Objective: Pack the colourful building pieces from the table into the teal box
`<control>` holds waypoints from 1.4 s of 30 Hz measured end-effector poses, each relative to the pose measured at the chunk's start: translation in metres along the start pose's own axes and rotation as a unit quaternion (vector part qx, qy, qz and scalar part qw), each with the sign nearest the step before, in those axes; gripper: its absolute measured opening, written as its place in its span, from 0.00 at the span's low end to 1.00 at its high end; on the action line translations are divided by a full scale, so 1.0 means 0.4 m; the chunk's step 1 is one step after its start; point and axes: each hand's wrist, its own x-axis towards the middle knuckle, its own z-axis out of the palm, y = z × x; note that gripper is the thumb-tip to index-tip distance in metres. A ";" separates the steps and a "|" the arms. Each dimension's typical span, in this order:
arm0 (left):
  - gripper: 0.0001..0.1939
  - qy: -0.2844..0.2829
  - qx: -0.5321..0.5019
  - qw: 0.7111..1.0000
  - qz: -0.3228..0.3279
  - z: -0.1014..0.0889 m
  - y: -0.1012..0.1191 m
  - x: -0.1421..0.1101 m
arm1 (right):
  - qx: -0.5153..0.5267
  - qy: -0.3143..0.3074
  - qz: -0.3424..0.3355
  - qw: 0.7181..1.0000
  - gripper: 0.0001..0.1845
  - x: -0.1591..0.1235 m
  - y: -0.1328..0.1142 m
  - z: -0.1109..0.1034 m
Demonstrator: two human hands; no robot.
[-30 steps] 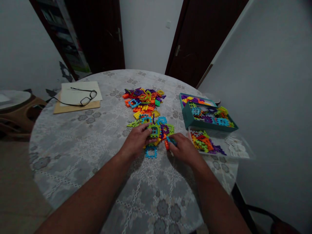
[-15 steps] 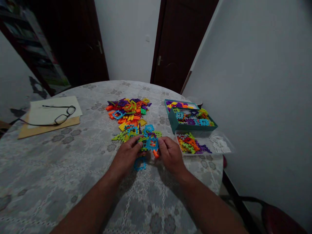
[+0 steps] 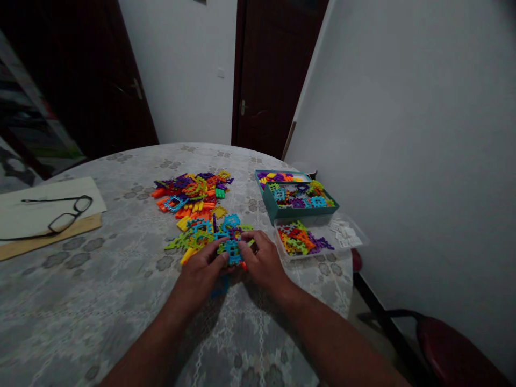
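Between my two hands is a blue interlocking plastic piece (image 3: 233, 251) with notched edges and openings, joined or held against a green one at its left. My left hand (image 3: 203, 269) is closed on its left side, thumb on the near face. My right hand (image 3: 262, 258) pinches its right edge with thumb and fingers. A bit of orange shows below, by my right fingertips. Under my hands lies a blue frame piece (image 3: 220, 287) on the tablecloth, partly in shadow. Just beyond them spreads a pile of colourful building pieces (image 3: 197, 188).
On the right stand a teal box (image 3: 298, 212) of mixed pieces and a clear plastic tray (image 3: 282, 252) with coloured and white pieces. Black eyeglasses (image 3: 64, 220) rest on paper (image 3: 91, 191) over a board at the left. A patterned cloth (image 3: 133, 290) covers the round table.
The view has swung right, so everything sits further left. My right fingers have moved over the blue piece's upper right edge, and the orange bit below is now mostly hidden.
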 end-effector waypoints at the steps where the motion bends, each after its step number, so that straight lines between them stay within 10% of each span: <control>1: 0.28 -0.008 0.022 1.000 0.014 -0.003 -0.001 0.001 | 0.023 -0.022 0.010 0.999 0.15 0.001 0.002 -0.001; 12: 0.25 -0.021 0.264 0.950 0.167 0.003 0.002 -0.017 | 0.044 -0.196 0.070 0.977 0.10 0.035 -0.020 -0.095; 18: 0.22 0.072 0.277 0.939 0.189 -0.034 0.026 -0.016 | -0.101 -0.042 -0.026 0.994 0.14 0.123 -0.055 -0.301; 25: 0.19 0.136 0.354 0.885 0.269 -0.077 0.030 0.002 | -0.366 0.064 -0.072 0.925 0.13 0.401 0.089 -0.501; 32: 0.18 0.161 0.377 0.862 0.298 -0.094 0.014 0.017 | -0.475 -0.018 -0.028 0.879 0.16 0.486 0.213 -0.516; 42: 0.18 0.176 0.371 0.867 0.282 -0.103 0.024 0.017 | -0.516 -0.033 -0.036 0.855 0.19 0.430 0.210 -0.515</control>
